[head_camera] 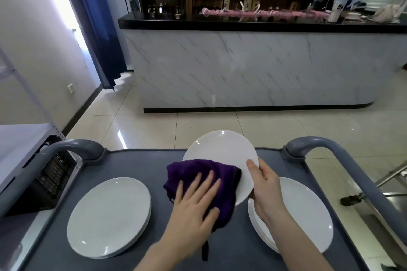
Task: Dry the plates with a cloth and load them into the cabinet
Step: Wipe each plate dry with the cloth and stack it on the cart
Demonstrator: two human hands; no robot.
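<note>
Purple cloth (187, 169) under left hand (193, 211), fingers (198, 181) spread; right hand (267, 187) pinching tilted plate (220, 147) rim.

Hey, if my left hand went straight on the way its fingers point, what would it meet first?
Probably the bare upper face of the held plate, past the purple cloth under the left hand. The right hand gripping the rim looks off to the side of that line.

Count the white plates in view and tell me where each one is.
3 show faces: a tilted plate in the right hand, the top of the left stack, the top of the right stack. More plates seem stacked, partly hidden, beneath both tops.
</note>
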